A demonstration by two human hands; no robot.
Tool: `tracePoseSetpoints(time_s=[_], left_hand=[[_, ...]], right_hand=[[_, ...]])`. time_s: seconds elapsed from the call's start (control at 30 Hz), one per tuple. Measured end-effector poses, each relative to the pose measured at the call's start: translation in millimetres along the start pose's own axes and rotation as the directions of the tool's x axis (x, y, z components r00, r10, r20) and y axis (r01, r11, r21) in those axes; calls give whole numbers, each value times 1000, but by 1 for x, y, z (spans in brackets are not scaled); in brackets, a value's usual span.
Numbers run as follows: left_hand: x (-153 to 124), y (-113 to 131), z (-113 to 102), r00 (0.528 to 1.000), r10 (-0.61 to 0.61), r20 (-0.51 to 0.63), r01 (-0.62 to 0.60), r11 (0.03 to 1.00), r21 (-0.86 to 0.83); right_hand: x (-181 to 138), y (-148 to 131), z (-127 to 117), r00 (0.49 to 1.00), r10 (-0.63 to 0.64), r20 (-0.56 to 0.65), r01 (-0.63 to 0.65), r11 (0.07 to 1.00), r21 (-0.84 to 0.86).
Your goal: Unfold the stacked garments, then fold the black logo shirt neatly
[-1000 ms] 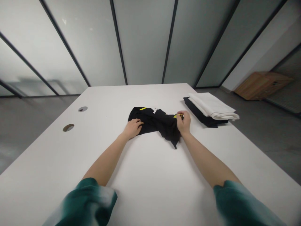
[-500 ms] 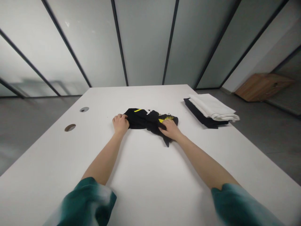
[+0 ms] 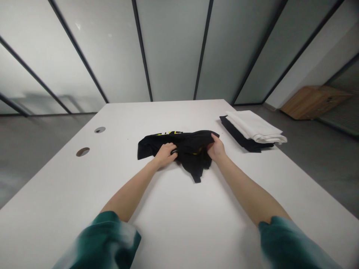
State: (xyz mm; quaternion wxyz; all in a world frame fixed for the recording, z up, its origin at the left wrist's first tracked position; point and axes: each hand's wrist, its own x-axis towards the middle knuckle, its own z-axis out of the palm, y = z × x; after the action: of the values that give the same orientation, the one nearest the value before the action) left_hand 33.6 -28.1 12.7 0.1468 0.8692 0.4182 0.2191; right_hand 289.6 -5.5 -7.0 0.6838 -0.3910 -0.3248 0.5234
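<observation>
I see the left hand (image 3: 165, 154) and the right hand (image 3: 215, 149), fingers pinching the crumpled black garment with yellow print (image 3: 190, 144) at the middle of the white tabletop (image 3: 179, 209). I judge it not yet folded; a folded white cloth (image 3: 254, 127) lies near the right edge.

Left hand (image 3: 165, 154) and right hand (image 3: 215, 149) close together, both clenched (forearms (image 3: 131, 190) bare, outstretched).

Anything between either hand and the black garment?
Nothing visible. The left hand and right hand both grip the black garment directly. The folded stack lies apart, to its right.
</observation>
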Motion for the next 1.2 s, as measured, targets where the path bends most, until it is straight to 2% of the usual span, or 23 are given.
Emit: tracePoseSetpoints(time_s=[0.07, 0.13, 0.2, 0.23, 0.3, 0.33, 0.4, 0.43, 0.47, 0.5, 0.57, 0.63, 0.7, 0.77, 0.83, 0.87, 0.97, 1.0, 1.07, 1.13, 1.2], left_hand=[[2, -4, -1, 998, -41, -45, 35, 992, -117], [3, -9, -2, 993, -93, -69, 74, 968, -239], [2, -14, -2, 987, -146, -72, 111, 926, -362], [1, -16, -2, 983, -172, -69, 128, 900, -417], [1, -18, -2, 978, -204, -46, 156, 858, -490], [0, -19, -1, 980, -199, -25, 160, 851, -501], [0, -18, 1, 988, -154, 14, 142, 864, -482], [0, -18, 3, 992, -123, 24, 121, 878, -463], [0, -18, 4, 995, -99, 26, 100, 890, -445], [0, -18, 6, 996, -90, 19, 90, 898, -430], [1, -18, 8, 991, -131, -24, 108, 898, -426], [3, -19, 10, 967, -241, -88, 165, 847, -505], [4, -18, 10, 924, -365, -116, 197, 713, -673], [5, -14, 8, 903, -423, -78, 182, 542, -821], [3, -9, 5, 923, -385, 0, 182, 436, -881], [2, -7, 3, 938, -343, 49, 199, 416, -887], [0, -3, 2, 964, -192, 185, 251, 418, -873], [-1, -3, 2, 968, -150, 203, 249, 426, -870], [-1, -5, 5, 972, -108, 207, 234, 459, -857], [-1, -7, 7, 975, -157, 154, 217, 559, -800], [-3, -6, 8, 977, -212, 1, 162, 744, -649]], right_hand=[[6, 1, -9, 1000, -11, -10, 10, 996, -85], [7, 3, -15, 998, -51, 23, 55, 969, -240], [2, 4, -16, 983, -161, 89, 184, 877, -443], [-2, 4, -14, 961, -232, 151, 277, 790, -547], [-14, 5, -8, 877, -320, 359, 480, 534, -696], [-20, 5, -4, 819, -308, 485, 573, 391, -720], [-30, 6, 6, 705, -188, 683, 708, 157, -688], [-34, 7, 11, 672, -128, 729, 740, 81, -668], [-36, 8, 15, 666, -104, 739, 744, 28, -667], [-37, 7, 17, 683, -118, 721, 725, -10, -688], [-37, 5, 19, 735, -205, 646, 652, -49, -757], [-38, 0, 18, 753, -227, 617, 624, -53, -780], [-40, -6, 18, 719, -120, 685, 687, -30, -726], [-47, -9, 23, 636, 16, 771, 771, 19, -636], [-56, -9, 31, 579, 127, 805, 807, 47, -588], [-60, -7, 35, 584, 174, 793, 801, 35, -597], [-69, 0, 47, 672, 275, 688, 729, -80, -680], [-70, 2, 50, 699, 284, 656, 705, -123, -698], [-70, 6, 52, 720, 278, 636, 689, -177, -702], [-66, 7, 51, 721, 267, 640, 690, -184, -700], [-62, 7, 48, 728, 246, 640, 679, -126, -723]])
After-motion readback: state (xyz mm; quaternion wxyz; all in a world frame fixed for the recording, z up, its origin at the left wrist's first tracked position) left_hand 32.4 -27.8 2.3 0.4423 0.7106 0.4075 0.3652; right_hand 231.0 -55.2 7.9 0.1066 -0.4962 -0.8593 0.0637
